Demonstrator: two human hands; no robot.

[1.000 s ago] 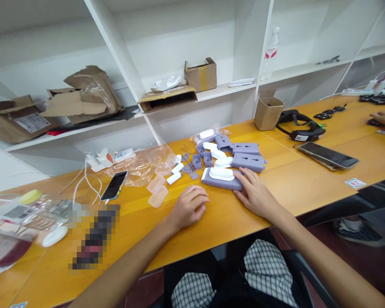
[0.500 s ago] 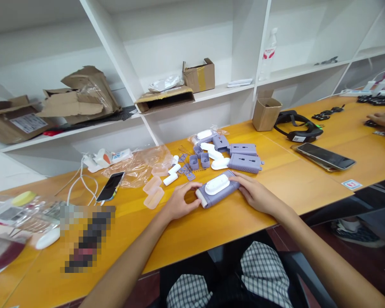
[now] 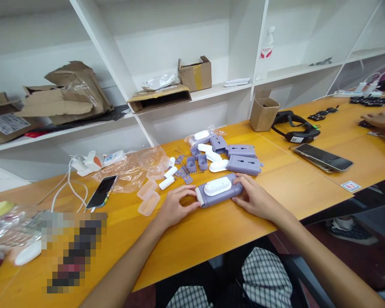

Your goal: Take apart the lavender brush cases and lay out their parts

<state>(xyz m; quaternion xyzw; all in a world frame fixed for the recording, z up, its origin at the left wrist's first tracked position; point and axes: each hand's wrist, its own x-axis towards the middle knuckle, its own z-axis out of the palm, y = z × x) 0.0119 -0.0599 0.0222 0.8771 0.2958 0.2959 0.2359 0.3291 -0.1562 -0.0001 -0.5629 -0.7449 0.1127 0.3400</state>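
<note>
A purple plastic brush (image 3: 215,196) with a white oval bristle pad on top lies on the table in front of me. My left hand (image 3: 179,205) pinches its pale left end between thumb and fingers. Around the right end closes my right hand (image 3: 252,196), thumb at the near side and fingers on top. Just behind it lie purple housings (image 3: 244,164) with slots and white oval pads (image 3: 218,165). Small purple cups (image 3: 191,164), thin springs and flat purple pieces (image 3: 184,174) sit further left. Beside them are white cylindrical pieces (image 3: 167,183) and translucent pinkish trays (image 3: 149,203).
Clear plastic bags (image 3: 131,169), a plugged-in phone (image 3: 102,191) and a power strip (image 3: 114,158) lie to the left. On the right are a cardboard box (image 3: 265,112), a black headset (image 3: 297,128) and another phone (image 3: 324,156). Another person's hand (image 3: 383,122) rests at far right.
My right hand has shifted its fingers on the brush's right end, its thumb now at the near side. The brush has turned slightly. The camera view has shifted a little.
</note>
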